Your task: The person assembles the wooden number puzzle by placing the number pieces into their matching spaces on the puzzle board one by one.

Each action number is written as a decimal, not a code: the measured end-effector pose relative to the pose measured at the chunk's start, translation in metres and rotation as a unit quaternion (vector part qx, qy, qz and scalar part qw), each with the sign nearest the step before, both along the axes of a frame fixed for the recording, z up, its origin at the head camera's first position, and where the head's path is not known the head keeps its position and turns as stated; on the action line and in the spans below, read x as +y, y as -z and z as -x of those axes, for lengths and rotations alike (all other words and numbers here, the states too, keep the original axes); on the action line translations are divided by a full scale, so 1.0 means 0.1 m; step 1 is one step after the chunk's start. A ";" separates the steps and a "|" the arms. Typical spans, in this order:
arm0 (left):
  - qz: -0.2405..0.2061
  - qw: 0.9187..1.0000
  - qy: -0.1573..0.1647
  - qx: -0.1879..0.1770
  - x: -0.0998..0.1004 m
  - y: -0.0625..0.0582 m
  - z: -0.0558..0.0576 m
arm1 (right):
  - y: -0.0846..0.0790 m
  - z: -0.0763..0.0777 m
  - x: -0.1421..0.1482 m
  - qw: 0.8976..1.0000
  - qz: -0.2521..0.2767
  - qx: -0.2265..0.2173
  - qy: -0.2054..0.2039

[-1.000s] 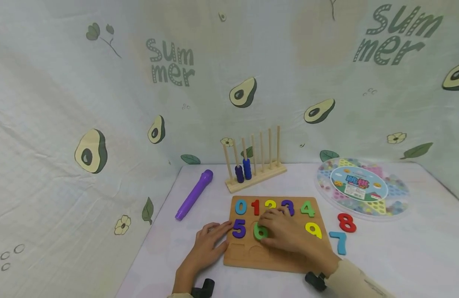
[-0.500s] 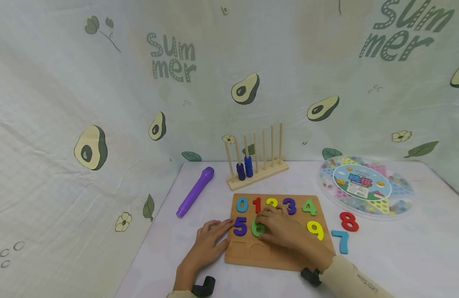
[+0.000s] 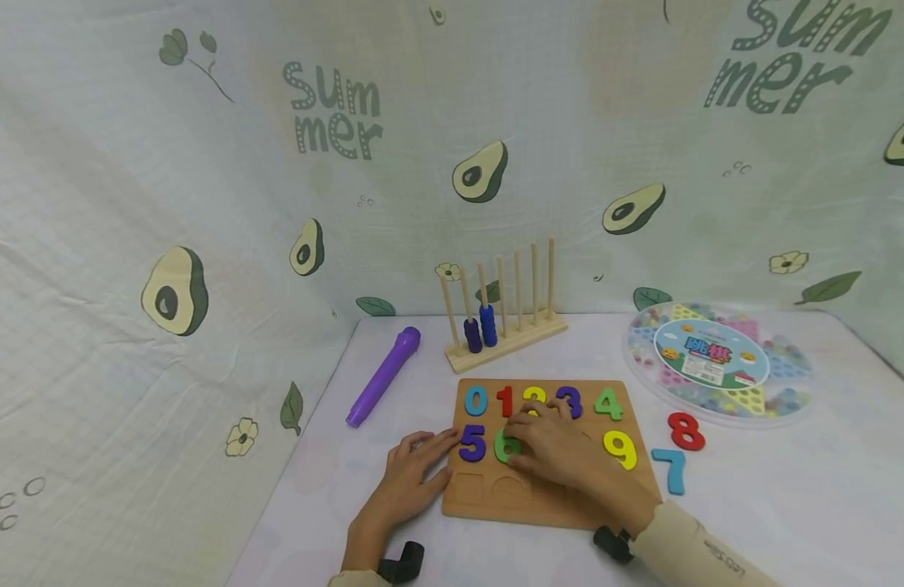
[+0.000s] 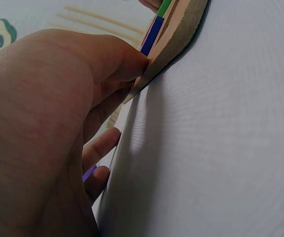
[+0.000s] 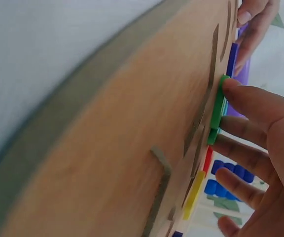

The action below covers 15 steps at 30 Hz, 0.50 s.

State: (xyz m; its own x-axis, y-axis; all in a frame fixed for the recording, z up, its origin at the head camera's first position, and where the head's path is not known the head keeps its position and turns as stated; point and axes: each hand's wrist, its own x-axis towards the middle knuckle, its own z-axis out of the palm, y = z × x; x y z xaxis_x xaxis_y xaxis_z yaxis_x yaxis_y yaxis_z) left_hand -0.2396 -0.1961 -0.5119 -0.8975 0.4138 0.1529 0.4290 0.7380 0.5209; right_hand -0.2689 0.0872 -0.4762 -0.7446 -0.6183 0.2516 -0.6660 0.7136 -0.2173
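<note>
A wooden number board (image 3: pixel 496 504) lies on the table, with colourful digits in its recesses. My right hand (image 3: pixel 562 450) is over its middle. In the right wrist view the thumb and fingers pinch the green number 6 (image 5: pixel 218 106) at its edges, beside the purple number 5 (image 3: pixel 472 443). My left hand (image 3: pixel 409 479) rests at the board's left edge, fingers fairly straight. The left wrist view has its thumb tip touching the board's side (image 4: pixel 179 43). Right of the board lie a red number 8 (image 3: pixel 686 431) and a blue number 7 (image 3: pixel 670 470).
Behind the board stands a wooden peg rack (image 3: pixel 521 330) with blue beads on two pegs. A purple stick with a rounded head (image 3: pixel 383 377) lies at the left. At the back right is a round, clear-lidded game box (image 3: pixel 712 359). Patterned cloth hangs behind.
The green 6 has shifted slightly left on the board, with my right hand moving along with it. My left hand stays at the edge. The head view has tilted a little.
</note>
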 end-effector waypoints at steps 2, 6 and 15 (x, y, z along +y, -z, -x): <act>-0.004 1.000 0.003 0.005 0.00 0.01 0.00 | 0.00 -0.01 0.02 1.000 -0.001 0.000 0.001; -0.001 1.000 0.004 -0.002 0.01 0.00 0.00 | 0.00 -0.03 0.09 1.000 0.004 -0.013 0.010; 0.004 1.000 0.001 0.000 -0.01 0.01 0.00 | -0.12 -0.14 0.32 0.999 0.031 -0.028 -0.004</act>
